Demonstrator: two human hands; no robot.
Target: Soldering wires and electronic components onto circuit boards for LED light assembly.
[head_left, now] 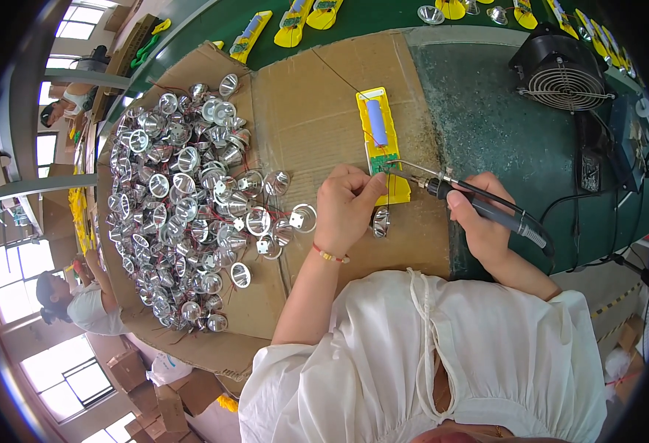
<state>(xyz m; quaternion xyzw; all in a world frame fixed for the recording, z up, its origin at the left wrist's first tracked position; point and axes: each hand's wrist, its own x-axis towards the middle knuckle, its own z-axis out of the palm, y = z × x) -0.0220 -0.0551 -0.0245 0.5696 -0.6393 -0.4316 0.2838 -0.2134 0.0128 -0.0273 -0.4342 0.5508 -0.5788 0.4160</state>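
Soldering iron (487, 209) in right grip (479, 221), tip on yellow case (380, 140)

Left hand (347, 207) pinches lower end of yellow housing (383, 144) on cardboard (317, 111), reflector (380, 221) just beside thumb. Right hand (479, 221) grips soldering iron (479, 203), tip at housing's circuit board (386, 164). Reflector heap (184, 199) lies left. Black fan (561, 70) sits far right.

Heap of shiny silver cone-shaped metal reflectors (184, 199) on the brown cardboard sheet (302, 103), black round-grilled fan (561, 74) well right of the heap, yellow plastic casings (295, 22) beyond the heap
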